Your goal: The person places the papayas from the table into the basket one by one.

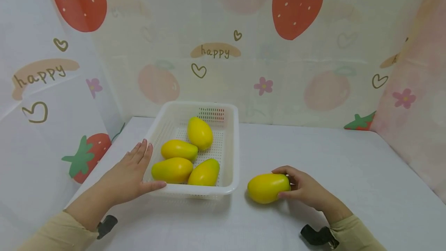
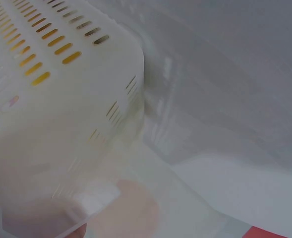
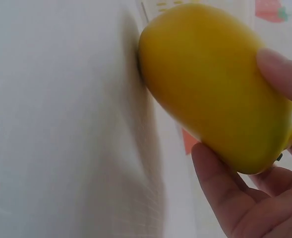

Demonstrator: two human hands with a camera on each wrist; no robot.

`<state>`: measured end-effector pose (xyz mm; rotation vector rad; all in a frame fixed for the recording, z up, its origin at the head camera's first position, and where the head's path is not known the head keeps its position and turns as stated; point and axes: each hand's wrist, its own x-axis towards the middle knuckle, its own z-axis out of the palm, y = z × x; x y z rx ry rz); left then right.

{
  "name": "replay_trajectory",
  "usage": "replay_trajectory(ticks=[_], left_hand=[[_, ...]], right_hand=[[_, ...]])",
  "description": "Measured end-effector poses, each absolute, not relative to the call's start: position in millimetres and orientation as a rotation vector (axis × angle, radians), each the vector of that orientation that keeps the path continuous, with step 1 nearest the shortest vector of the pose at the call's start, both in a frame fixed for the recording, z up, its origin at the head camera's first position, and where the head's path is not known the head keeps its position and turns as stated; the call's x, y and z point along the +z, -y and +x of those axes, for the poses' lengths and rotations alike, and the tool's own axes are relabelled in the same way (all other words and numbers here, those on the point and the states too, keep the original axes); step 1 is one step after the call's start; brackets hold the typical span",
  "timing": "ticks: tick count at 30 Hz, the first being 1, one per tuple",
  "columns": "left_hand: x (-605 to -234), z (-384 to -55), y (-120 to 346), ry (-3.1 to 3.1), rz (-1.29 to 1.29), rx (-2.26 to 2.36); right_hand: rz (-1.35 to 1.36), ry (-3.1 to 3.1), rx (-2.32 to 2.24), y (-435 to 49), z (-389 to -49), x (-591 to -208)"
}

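Observation:
A white plastic basket [image 1: 234,154] with slotted walls stands on the table, with several yellow mangoes [image 1: 200,133] lying in it. My left hand [image 1: 127,175] rests at the basket's near left corner, fingers straight along its left side and thumb on the front rim. To the right of the basket, my right hand [image 1: 306,189] grips another mango [image 1: 266,188] by its greenish end, thumb on the near side and fingers on the far side. In the right wrist view, that mango [image 3: 210,84] sits between thumb and fingers. The left wrist view shows the basket's outer wall [image 2: 76,99].
The white tabletop [image 1: 313,150] extends to the right of the basket. Printed cloth walls [image 1: 296,65] with strawberries, hearts and flowers enclose the back and both sides. A black device [image 1: 317,235] is at the right wrist and another [image 1: 107,226] at the left.

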<state>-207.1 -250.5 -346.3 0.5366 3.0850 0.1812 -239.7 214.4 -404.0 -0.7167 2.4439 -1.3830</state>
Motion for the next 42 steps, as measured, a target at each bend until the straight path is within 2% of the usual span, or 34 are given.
replay_trajectory(ticks=[23, 32, 42], left_hand=[[-346, -207, 251, -3.083, 0.534, 0.178], [-346, -207, 250, -3.081, 0.532, 0.176], [-346, -208, 250, -3.086, 0.547, 0.171]], right_hand=[[-0.598, -2.520, -1.511, -218, -241, -392], [-0.680, -2.562, -1.488, -216, -250, -365], [-0.830, -2.566, -1.463, -185, -268, -325]])
